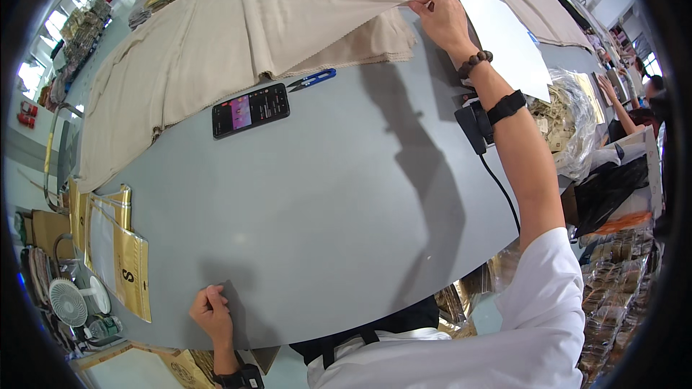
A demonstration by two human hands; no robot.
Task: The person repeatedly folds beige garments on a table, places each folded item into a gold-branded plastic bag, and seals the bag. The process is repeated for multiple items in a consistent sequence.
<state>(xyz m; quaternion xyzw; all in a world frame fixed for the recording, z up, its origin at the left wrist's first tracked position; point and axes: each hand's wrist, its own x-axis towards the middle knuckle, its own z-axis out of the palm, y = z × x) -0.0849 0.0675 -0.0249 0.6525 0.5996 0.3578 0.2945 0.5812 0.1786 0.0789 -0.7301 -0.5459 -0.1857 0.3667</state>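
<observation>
My right hand [444, 17] pinches the corner of a beige knit cloth [324, 8] between thumb and fingers, at the far side of the grey table [303, 194]. The cloth's near edge is pulled up there, showing more beige layers [373, 43] beneath. My left hand [212, 308] hovers over or rests on the table's near edge, fingers curled, with nothing seen in it. A smartphone [251, 110] with a lit screen lies before the cloth. Blue-handled thread snips [313, 79] lie beside the phone, points toward it.
Gold-edged clear bags [116, 248] lie at the table's left. On the right are white sheets [497, 32], a clear plastic bag of tags [559, 113] and a black cable [500, 183]. A white fan [69, 301] stands lower left. Another person's arm [616, 102] shows at far right.
</observation>
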